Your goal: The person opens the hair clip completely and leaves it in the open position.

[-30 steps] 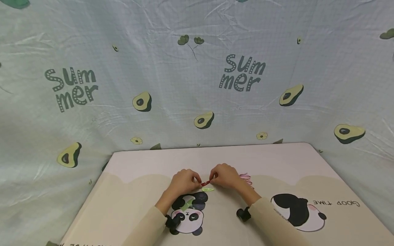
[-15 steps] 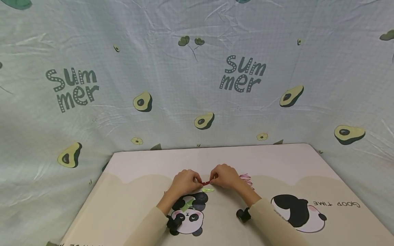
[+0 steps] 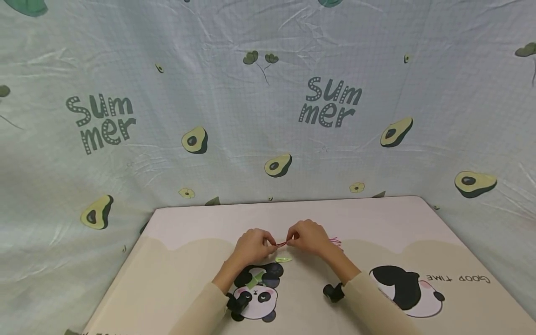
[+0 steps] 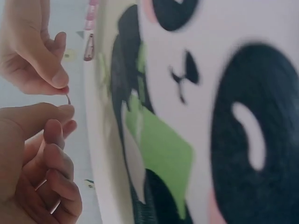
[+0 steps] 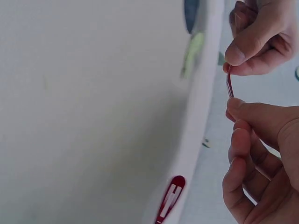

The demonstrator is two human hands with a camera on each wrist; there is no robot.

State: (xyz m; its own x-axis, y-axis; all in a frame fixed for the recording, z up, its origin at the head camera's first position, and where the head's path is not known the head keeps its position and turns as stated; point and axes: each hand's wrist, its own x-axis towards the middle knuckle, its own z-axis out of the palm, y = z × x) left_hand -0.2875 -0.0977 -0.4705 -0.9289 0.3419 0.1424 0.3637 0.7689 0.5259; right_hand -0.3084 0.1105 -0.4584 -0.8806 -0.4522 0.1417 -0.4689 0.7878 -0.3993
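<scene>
A dark red snap hair clip is stretched between my two hands above the table; in the right wrist view its narrow edge shows slightly bowed. My left hand pinches one end between thumb and forefinger. At the other end, the thumb and forefinger of my right hand do the same. The fingertips hide both ends of the clip. Below the hands, a light green hair clip lies on the table. Beside my right wrist lie several pink and red hair clips, partly covered by the arm.
The table has a printed cover with a panda under the left forearm and another panda to the right. A patterned curtain hangs behind the far edge. A black wrist camera sits on the right wrist.
Both hands have risen slightly with the red hair clip, farther above the green one. The clip now shows as thinner, separated strips, turned more edge-on. The grip at both ends is the same.
</scene>
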